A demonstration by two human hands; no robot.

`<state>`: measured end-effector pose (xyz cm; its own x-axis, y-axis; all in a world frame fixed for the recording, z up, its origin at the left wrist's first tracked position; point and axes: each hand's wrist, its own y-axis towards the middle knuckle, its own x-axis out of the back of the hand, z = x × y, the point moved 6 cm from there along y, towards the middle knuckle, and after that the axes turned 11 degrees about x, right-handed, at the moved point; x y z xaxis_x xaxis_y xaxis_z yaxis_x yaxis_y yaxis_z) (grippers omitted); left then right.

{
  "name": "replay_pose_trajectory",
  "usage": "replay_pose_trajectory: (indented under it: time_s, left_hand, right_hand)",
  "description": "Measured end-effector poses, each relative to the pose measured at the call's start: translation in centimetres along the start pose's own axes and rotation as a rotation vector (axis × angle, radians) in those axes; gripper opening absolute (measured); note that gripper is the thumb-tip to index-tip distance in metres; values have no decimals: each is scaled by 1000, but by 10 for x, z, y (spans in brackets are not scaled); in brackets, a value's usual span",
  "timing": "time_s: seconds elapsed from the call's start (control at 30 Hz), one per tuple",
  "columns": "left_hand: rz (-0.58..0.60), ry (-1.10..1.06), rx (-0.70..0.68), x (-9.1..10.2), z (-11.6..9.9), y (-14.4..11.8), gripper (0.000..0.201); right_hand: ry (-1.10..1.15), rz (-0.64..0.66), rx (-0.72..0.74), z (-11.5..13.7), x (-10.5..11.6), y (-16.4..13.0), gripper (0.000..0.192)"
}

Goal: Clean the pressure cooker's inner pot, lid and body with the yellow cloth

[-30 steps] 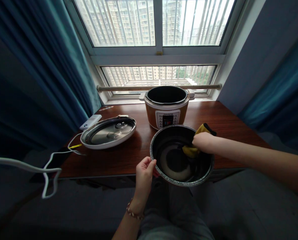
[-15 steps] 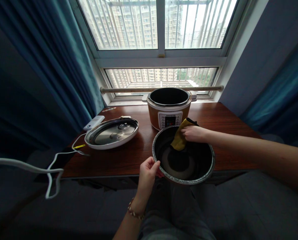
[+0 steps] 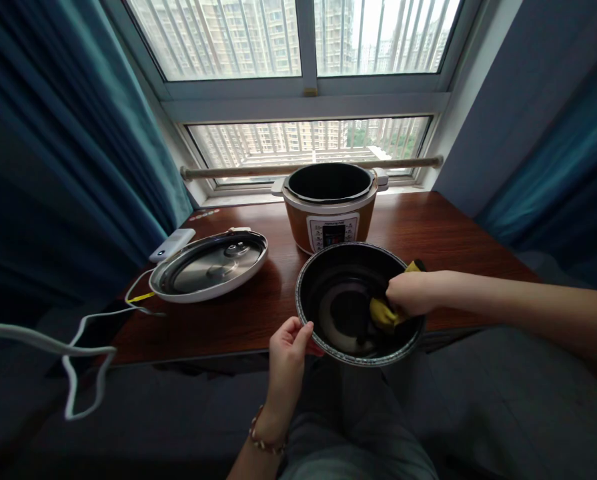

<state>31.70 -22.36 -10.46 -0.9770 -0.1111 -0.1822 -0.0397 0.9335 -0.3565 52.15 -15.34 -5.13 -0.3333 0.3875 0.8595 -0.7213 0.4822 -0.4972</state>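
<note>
Inner pot [image 3: 348, 313] sits at the desk's [image 3: 238, 313] near edge, just in front of the cooker base [image 3: 331, 207]. The left hand [image 3: 287, 353] pinches its rim; the right hand [image 3: 412, 293] presses a yellow cloth [image 3: 383, 313] inside, seemingly against the wall.
</note>
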Motion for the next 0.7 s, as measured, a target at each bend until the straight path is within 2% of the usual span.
replay_pose_trajectory:
  time_s: [0.07, 0.1, 0.2, 0.27, 0.33, 0.4, 0.43, 0.47, 0.5, 0.57, 0.63, 0.7]
  left_hand:
    - [-7, -6, 19, 0, 0, 0, 26]
    - [-11, -4, 28, 0, 0, 1, 27]
    - [13, 100, 69, 0, -4, -1, 28]
    - [-1, 356, 44, 4, -14, -6, 31]
    - [-147, 700, -78, 10, -36, -14, 35]
    - [-300, 948, -253, 10, -66, -27, 35]
    - [-307, 1011, -329, 4, -80, -32, 33]
    - [-243, 1052, -385, -6, -90, -35, 29]
    - [-117, 1088, -421, -19, -98, -37, 26]
    - [221, 1189, -426, -50, -102, -37, 27]
    - [603, 1321, -356, -76, -93, -35, 32]
    - [917, 1446, -279, -90, -81, -31, 37]
  right_hand:
    - [154, 114, 108, 24, -1, -4, 18]
    - [230, 132, 158, 35, 1, -5, 21]
    - [441, 40, 198, 59, 11, -3, 26]
    - [580, -41, 155, 67, 14, 1, 28]
    - [727, -111, 95, 71, 15, 4, 30]
    - [865, -175, 38, 73, 15, 7, 30]
    - [919, -206, 20, 74, 16, 7, 31]
    - [958, -238, 15, 76, 17, 6, 31]
    - [976, -271, 23, 78, 19, 4, 31]
    - [947, -326, 75, 85, 24, -4, 31]
    - [824, -362, 137, 93, 25, -17, 29]
    - [650, -395, 117, 96, 20, -31, 25]
